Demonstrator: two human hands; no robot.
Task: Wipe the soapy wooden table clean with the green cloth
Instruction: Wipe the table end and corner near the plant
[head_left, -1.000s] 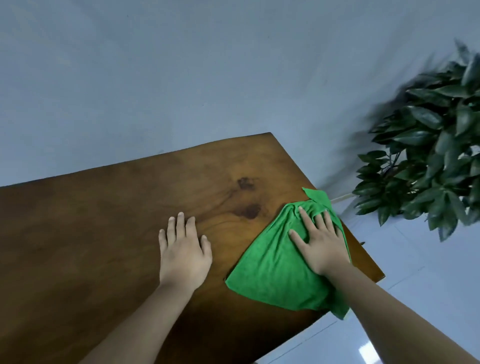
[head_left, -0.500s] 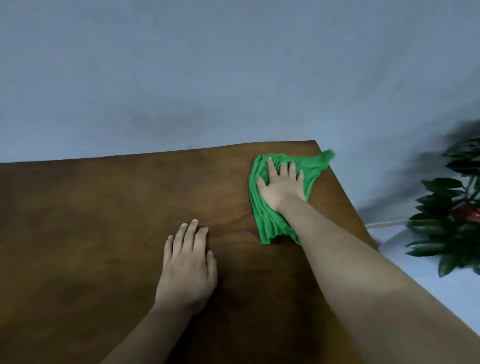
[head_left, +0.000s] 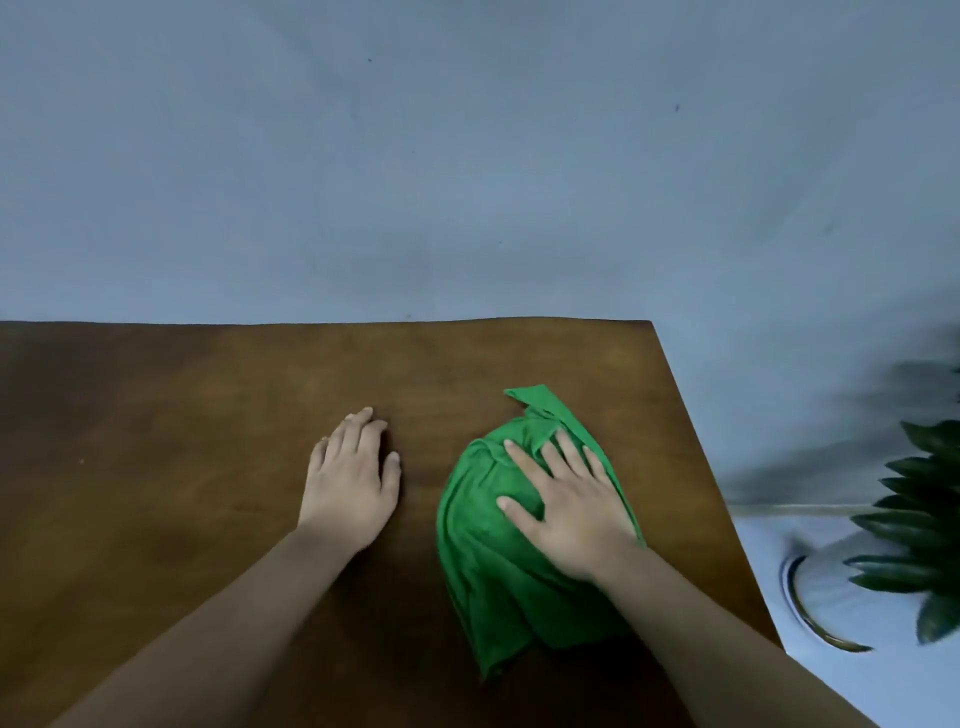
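The wooden table (head_left: 182, 441) fills the lower half of the scene, its far edge against a grey wall and its right corner near a potted plant (head_left: 919, 499) that stands on the floor just off that side. I can't pick out any suds or wet streaks on the brown top, so it is hard to say how much soap is left. From where the wiping sits, I'd judge the right end is being worked, and the wide stretch to the left shows no sign either way.

The green cloth (head_left: 483, 571) lies bunched and rumpled on the right part of the table, one corner poking up toward the far edge and its near end trailing toward the person.

The right hand (head_left: 571, 514) lies flat on top of it, fingers spread and straight, pressing rather than gripping. The left hand (head_left: 353, 483) rests palm down on bare wood just beside the cloth, not touching it, fingers together, holding nothing.
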